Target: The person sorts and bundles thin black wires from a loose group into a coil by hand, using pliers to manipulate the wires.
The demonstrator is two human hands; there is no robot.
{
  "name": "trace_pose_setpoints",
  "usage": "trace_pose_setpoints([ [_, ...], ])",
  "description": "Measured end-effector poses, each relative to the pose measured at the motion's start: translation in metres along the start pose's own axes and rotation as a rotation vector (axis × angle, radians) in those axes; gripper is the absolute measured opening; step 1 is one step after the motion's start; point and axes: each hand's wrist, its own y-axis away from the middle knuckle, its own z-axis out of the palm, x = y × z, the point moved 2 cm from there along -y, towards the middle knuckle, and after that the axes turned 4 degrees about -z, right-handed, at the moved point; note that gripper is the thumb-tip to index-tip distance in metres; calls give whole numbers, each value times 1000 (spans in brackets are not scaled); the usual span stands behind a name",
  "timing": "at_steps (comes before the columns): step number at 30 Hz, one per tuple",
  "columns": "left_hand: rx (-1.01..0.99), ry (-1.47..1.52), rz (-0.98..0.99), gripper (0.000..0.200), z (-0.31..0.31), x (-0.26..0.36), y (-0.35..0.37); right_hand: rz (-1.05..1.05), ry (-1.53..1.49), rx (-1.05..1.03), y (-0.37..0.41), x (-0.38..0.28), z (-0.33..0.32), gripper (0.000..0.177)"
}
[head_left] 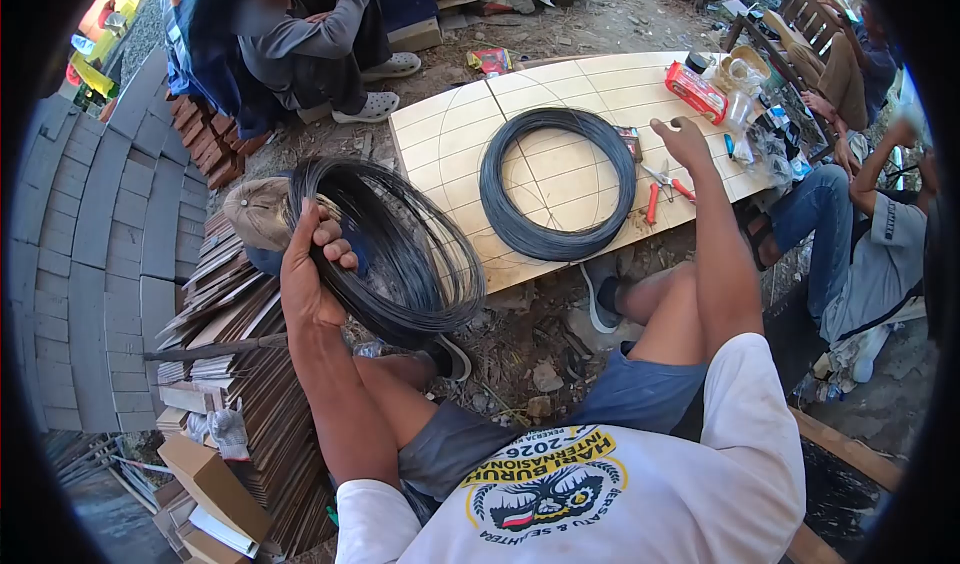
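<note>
My left hand (325,239) is closed round the near-left side of a coil of dark wire (420,254), which hangs tilted beside the board. A second wire coil (500,224) lies flat on the pale wooden board (435,134), which is marked with lines and curves. My right hand (680,144) is raised over the board's right part with its fingers apart and nothing in it. Below it lie pliers with red handles (667,186), partly open. A small box (629,144) sits at the right edge of the flat coil.
Stacked grey blocks (90,254) and thin wooden strips (260,394) stand at left, near a tan cap (257,212). A red packet (697,92) and plastic bags (765,154) cover the board's right end. Other people sit at upper left and right.
</note>
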Motion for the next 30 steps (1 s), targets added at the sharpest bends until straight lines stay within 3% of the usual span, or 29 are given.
trace_pose_setpoints([
  [3, 64, -36, 44, 17, 2, 2, 3, 144, 215, -273, 23, 58, 27, 113],
  [5, -11, -74, 21, 18, 1, 4, 1, 198, 339, -339, 32, 85, 41, 130],
  [9, -53, -70, -13, 20, 0, 11, 7, 141, 405, -424, 52, 78, 51, 131],
  [15, 62, -223, 21, 24, -6, 12, 6, 149, 464, -483, 53, 62, 47, 122],
  [20, 197, -382, 102, 24, 6, 5, 4, 184, 453, -444, 49, 63, 50, 76],
  [23, 194, -381, 125, 23, 3, 7, 2, 212, 453, -408, 51, 66, 50, 74],
  [24, 199, -370, 133, 23, 1, 8, 1, 178, 475, -402, 53, 63, 47, 63],
  [25, 188, -360, 137, 24, -1, 9, 0, 162, 482, -399, 48, 68, 46, 63],
  [27, 193, -340, 154, 27, -5, 11, 2, 243, 284, -456, 36, 78, 44, 51],
  [28, 204, -350, 143, 27, -3, 11, 2, 274, 311, -415, 51, 47, 24, 47],
  [30, 223, -372, 146, 30, -3, 11, -1, 171, 384, -289, 42, 69, 25, 47],
])
